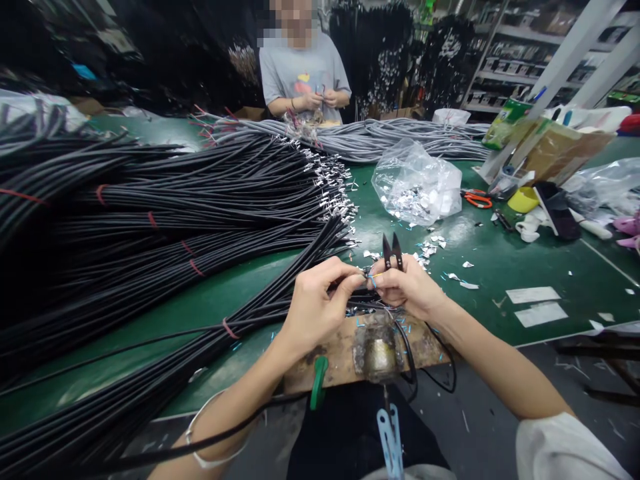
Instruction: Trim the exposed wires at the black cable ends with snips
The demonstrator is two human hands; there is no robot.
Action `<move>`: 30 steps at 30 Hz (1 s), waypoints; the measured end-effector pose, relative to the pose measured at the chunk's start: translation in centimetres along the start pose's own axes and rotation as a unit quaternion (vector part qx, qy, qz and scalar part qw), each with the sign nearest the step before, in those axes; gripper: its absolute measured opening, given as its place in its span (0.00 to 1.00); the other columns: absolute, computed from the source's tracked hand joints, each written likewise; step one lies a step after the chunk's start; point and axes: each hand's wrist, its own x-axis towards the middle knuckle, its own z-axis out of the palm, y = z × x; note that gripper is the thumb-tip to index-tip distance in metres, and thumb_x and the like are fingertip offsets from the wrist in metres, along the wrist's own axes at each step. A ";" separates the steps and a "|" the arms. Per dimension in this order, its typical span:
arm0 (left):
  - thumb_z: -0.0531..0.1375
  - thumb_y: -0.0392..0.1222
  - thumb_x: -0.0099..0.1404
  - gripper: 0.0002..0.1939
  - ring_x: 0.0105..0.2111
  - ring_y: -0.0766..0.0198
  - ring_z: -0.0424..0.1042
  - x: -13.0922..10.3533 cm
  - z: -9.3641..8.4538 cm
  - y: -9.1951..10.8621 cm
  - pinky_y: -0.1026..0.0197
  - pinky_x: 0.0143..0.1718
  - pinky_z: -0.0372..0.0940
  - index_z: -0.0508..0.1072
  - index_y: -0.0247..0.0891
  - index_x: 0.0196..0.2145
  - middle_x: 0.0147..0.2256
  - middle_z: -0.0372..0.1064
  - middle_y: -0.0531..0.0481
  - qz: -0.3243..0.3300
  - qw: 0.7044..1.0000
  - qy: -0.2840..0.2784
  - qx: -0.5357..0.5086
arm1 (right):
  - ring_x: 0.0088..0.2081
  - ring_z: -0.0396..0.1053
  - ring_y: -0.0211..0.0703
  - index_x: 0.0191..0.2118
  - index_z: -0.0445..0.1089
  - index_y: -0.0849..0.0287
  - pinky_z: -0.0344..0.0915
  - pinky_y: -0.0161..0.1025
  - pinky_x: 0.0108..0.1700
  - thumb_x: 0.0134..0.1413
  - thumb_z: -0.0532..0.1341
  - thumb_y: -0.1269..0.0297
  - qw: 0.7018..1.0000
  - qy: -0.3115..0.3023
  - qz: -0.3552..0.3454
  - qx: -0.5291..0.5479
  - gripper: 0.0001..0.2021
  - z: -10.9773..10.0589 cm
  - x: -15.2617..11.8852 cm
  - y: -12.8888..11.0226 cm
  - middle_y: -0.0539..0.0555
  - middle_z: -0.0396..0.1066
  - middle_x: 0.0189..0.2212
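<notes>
In the head view, a black cable's thin wire ends (373, 278) are pinched between the fingertips of the left hand (325, 297) and right hand (407, 283), both curled, with black snips (393, 252) also held upright in the right. Beneath them, a wooden board (335, 357) is seen; cable bundles (210, 233) are spread leftward.
</notes>
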 end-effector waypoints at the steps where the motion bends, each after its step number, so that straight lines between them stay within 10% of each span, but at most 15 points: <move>1: 0.55 0.38 0.65 0.10 0.24 0.69 0.64 0.0 0.0 0.0 0.66 0.26 0.58 0.73 0.35 0.27 0.23 0.67 0.52 -0.003 1.000 -0.003 -0.005 | 0.13 0.47 0.26 0.23 0.71 0.62 0.42 0.28 0.15 0.38 0.63 0.66 0.997 0.039 -0.055 -0.042 0.05 0.1 -0.1 0.0 0.44 0.61 0.13; 5: 0.53 0.41 0.66 0.14 0.22 0.70 0.62 -0.1 0.0 -0.1 0.66 0.24 0.56 0.72 0.35 0.26 0.22 0.66 0.52 -0.029 0.999 -0.017 -0.040 | 0.22 0.61 0.32 0.29 0.76 0.60 0.55 0.31 0.22 0.46 0.63 0.65 0.944 0.129 -0.235 -0.194 0.05 0.4 -0.9 -0.2 0.50 0.71 0.21; 15: 0.53 0.43 0.66 0.16 0.20 0.72 0.59 -0.2 0.0 -0.1 0.67 0.22 0.53 0.70 0.35 0.24 0.21 0.64 0.53 -0.069 0.995 -0.035 -0.069 | 0.20 0.60 0.31 0.29 0.75 0.60 0.56 0.32 0.21 0.48 0.61 0.69 0.890 0.144 -0.330 -0.279 0.05 0.5 -1.2 -0.2 0.49 0.71 0.21; 30: 0.52 0.46 0.66 0.16 0.16 0.73 0.54 -0.3 0.5 -0.4 0.68 0.18 0.50 0.69 0.35 0.25 0.16 0.56 0.57 -0.110 0.987 -0.040 -0.109 | 0.17 0.51 0.29 0.36 0.66 0.59 0.51 0.30 0.19 0.57 0.55 0.62 0.971 0.063 -0.200 -0.117 0.07 0.8 0.2 2.1 0.42 0.54 0.16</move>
